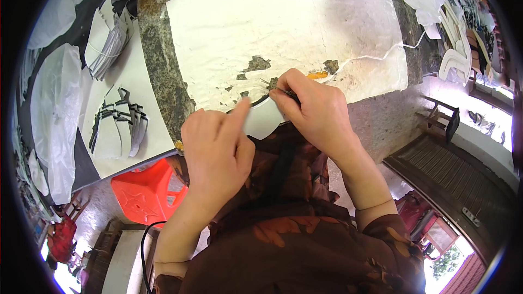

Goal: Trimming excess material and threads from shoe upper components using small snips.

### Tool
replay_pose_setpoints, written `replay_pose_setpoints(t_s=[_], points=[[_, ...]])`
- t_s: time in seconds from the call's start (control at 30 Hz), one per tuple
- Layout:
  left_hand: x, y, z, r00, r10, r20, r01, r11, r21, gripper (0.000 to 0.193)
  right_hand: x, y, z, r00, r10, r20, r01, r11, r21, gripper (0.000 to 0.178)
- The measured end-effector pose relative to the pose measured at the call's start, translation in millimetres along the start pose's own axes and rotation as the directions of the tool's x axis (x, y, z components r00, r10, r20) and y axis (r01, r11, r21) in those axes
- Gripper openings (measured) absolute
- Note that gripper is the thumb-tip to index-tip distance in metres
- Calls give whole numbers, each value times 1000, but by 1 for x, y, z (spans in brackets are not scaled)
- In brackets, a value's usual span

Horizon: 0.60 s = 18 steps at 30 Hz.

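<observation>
A small white sheet piece (263, 121) with a black strip along its curved upper edge is between my hands, over my lap at the table's near edge. My right hand (313, 106) pinches the strip's right end, with a little dark bit showing at its fingertips. My left hand (215, 144) is on the piece's left side, its index finger stretched along the black edge and slightly blurred. Its other fingers are curled and partly hidden. Beyond my right hand lies an orange object (317, 75), partly covered, close to a thin white cord (376, 57).
Worn white paper (245, 16) covers the stone tabletop (155, 49). Black-edged white pieces (120, 125) and a tied white bundle (108, 43) lie at left. Plastic bags (57, 114) hang over the sides. A red stool (141, 193) stands below left; white curved parts (456, 54) sit far right.
</observation>
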<state>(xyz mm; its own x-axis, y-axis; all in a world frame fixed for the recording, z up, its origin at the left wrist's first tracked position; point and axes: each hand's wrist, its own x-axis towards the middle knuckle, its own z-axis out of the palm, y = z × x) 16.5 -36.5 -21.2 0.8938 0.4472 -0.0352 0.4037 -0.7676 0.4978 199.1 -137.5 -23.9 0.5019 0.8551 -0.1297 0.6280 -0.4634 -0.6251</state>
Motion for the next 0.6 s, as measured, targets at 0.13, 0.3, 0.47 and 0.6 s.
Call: replay_pose_setpoints(t_s=[0.13, 0.3, 0.47, 0.6], points=[[-3, -2, 10, 965, -93, -244, 85, 995, -42, 55, -3, 0, 2, 998, -22, -56, 26, 998, 65, 15], [-4, -6, 14, 964, -14, -265, 24, 999, 32, 54, -8, 2, -13, 999, 24, 41, -34, 966, 255, 26], [-9, -11, 16, 966, 38, -257, -39, 999, 2, 43, -4, -2, -23, 980, 1, 199, -39, 982, 184, 31], [-7, -10, 14, 963, 41, -265, -50, 998, -27, 41, -4, 1, -22, 958, -46, 284, -7, 984, 181, 23]])
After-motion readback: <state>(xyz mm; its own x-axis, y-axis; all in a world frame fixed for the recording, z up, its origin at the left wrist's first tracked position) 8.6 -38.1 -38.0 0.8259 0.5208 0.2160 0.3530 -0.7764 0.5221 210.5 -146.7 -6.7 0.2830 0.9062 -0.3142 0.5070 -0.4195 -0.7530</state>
